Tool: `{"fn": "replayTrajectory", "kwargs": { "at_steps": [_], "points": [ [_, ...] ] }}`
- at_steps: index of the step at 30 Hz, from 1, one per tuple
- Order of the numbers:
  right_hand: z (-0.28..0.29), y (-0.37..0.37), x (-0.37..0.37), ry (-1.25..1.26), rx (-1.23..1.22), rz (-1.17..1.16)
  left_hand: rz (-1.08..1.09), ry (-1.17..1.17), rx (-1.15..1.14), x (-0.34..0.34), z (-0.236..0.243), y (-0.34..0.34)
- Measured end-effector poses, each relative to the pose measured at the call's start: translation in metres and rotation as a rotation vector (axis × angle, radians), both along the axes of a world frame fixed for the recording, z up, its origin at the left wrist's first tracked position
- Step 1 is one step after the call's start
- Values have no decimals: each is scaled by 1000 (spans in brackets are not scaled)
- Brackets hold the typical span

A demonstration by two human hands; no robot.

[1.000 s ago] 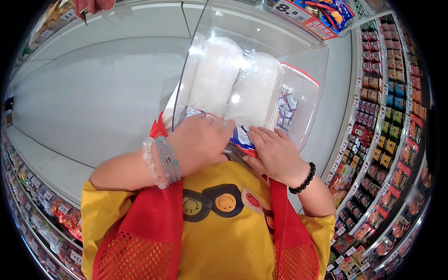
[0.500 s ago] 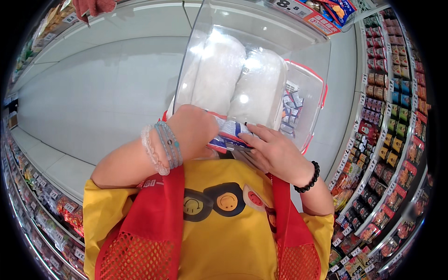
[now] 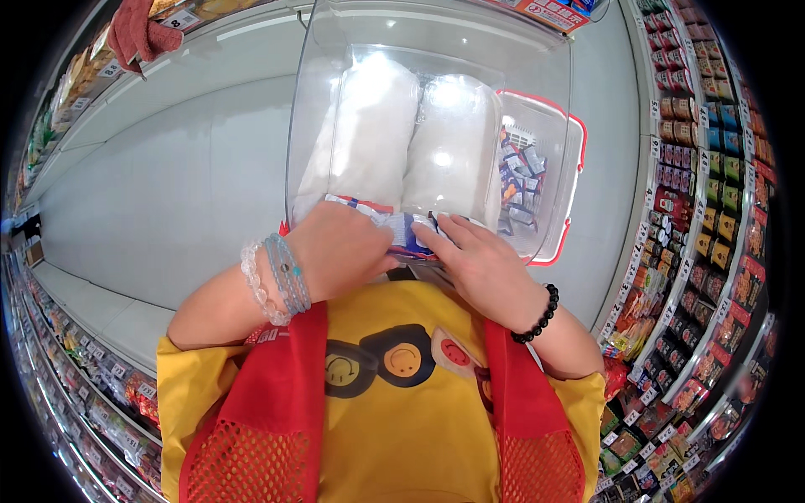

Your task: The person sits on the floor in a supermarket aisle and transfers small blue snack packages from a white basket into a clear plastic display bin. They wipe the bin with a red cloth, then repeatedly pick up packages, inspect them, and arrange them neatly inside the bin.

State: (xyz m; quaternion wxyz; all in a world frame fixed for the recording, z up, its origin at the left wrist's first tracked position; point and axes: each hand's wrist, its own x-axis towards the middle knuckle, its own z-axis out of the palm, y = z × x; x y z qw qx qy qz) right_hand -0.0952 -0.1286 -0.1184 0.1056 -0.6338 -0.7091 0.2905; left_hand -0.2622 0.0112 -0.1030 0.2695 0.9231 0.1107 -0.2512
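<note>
Has left hand [image 3: 342, 251] and right hand [image 3: 480, 267] just apart, both touching blue-and-white packets [image 3: 403, 233], partly covered by them; cannot tell how tightly, because of hidden left fingertips. Just beyond both hands, sees a clear box [image 3: 503, 54] and two glare-washed white bags [image 3: 369, 142], cannot tell whether inside or underneath. Right of right hand, sees a basket [image 3: 579, 142] of little sachets [image 3: 521, 180], too small to make out. Far ahead of left hand, sees reddish cloth [image 3: 141, 38], cut off.

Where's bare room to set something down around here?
Widest is the floor between the see-through bin and left shelves; a narrower strip lies between the basket and right shelves. Crowded: the bin's near edge, with packets, left hand and right hand.
</note>
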Motion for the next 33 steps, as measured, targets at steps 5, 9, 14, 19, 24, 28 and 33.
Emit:
{"fn": "replayTrajectory", "kwargs": {
  "at_steps": [5, 9, 14, 19, 24, 28, 33],
  "points": [
    [12, -1, 2, -40, -10, 10, -26, 23, -53, 4, 5, 6],
    [11, 4, 6, 98, -85, -24, 35, -310, -115, 21, 0, -1],
    [34, -16, 30, 87, 69, 44, 75, -212, -380, 41, -9, -12],
    [-21, -75, 130, 924, 459, -1019, -6, -212, -236, 50, -2, -13],
    [-230, -131, 178, 746, 60, -1592, 33, -223, -232, 70, 4, -14],
    [-343, -167, 168, 751, -354, -1720, 92, -188, -333, 75, -3, -11],
    [-446, -218, 169, 519, -401, -1827, 142, -54, -404, 87, 2, -1]
  ]
}}
